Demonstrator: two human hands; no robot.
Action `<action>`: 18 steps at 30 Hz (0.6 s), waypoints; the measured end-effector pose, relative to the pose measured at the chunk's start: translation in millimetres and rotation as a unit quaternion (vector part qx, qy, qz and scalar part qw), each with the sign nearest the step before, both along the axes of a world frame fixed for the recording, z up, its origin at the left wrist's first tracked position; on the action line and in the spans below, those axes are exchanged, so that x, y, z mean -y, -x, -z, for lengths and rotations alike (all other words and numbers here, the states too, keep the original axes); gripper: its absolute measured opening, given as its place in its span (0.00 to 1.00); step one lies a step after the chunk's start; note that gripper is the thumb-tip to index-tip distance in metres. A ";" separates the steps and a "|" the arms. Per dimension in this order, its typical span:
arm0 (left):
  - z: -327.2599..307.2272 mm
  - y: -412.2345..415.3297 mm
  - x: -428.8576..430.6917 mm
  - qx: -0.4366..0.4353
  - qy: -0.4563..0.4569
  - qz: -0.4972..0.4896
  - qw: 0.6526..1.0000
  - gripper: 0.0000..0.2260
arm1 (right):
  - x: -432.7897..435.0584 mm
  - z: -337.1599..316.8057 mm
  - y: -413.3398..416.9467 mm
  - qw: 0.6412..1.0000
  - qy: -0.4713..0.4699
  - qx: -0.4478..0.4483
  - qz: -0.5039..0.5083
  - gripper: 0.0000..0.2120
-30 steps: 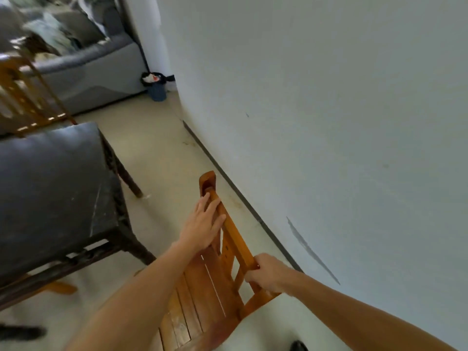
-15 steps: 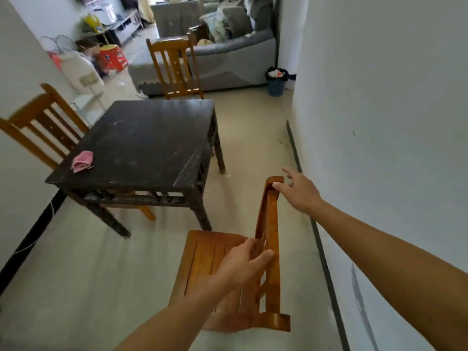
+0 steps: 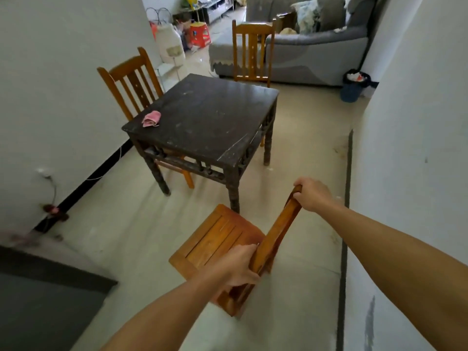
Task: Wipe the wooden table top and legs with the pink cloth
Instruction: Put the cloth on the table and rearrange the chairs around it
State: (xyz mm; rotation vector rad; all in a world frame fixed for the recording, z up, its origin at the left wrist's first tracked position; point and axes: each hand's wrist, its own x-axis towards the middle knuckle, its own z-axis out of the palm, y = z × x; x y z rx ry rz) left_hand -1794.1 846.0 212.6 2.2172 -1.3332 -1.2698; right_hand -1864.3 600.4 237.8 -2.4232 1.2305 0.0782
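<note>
Pink and crumpled, the cloth (image 3: 151,118) lies bunched on the table top (image 3: 202,117) at its left corner, well beyond your fingers and off to their left. Neither hand touches it, so the wiping looks not yet begun.

That top is dark, square wood, dull and streaked with pale scratches and dusty smears. Below it runs a carved openwork apron. The nearest table leg (image 3: 233,191) is turned and knobbly, and it stands just ahead of your fingertips, between the two hands.

Both hands are busy with a honey-coloured chair (image 3: 222,239) instead. Your right hand (image 3: 312,195) wraps over the far end of its back rail, fingers curled tight round the wood. Your left hand (image 3: 238,264) clamps the near end, its fingers (image 3: 247,249) hooked round the rail with the slatted seat just to their left. You probably hold it at both ends to steer its weight evenly. It stands apart from the table, which would leave that side and its legs open to the cloth.

Further out, a second chair (image 3: 131,82) sits tucked in past the cloth, and a third chair (image 3: 252,51) stands at the table's far side. A grey fabric sofa (image 3: 316,51) lies beyond, and a blue bin (image 3: 353,87) stands by the wall, far ahead of your right fingers.
</note>
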 end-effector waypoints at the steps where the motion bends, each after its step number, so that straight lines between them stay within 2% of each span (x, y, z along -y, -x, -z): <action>1: -0.7 -13.2 -13.8 0.017 -0.002 0.013 1.000 0.14 | -10.7 -0.4 -3.1 1.000 0.010 -0.009 -0.015 0.15; 7: -13.0 -111.7 -107.9 0.192 -0.025 0.030 0.981 0.12 | -98.1 -8.4 -37.1 0.997 0.013 -0.012 -0.070 0.09; 10: -20.3 -159.1 -155.7 0.261 -0.027 -0.004 0.965 0.09 | -146.3 -5.1 -67.3 0.997 -0.023 -0.002 -0.077 0.09; 13: -21.8 -198.9 -200.9 0.334 -0.039 -0.053 0.940 0.04 | -191.6 5.0 -103.3 0.991 -0.057 -0.006 -0.118 0.05; 16: -12.3 -237.8 -246.2 0.434 -0.055 -0.063 0.897 0.14 | -232.1 19.1 -131.1 0.987 -0.064 0.022 -0.146 0.13; 18: -7.7 -259.5 -266.4 0.457 -0.044 -0.066 0.886 0.20 | -250.7 23.3 -145.2 0.987 -0.058 0.021 -0.150 0.15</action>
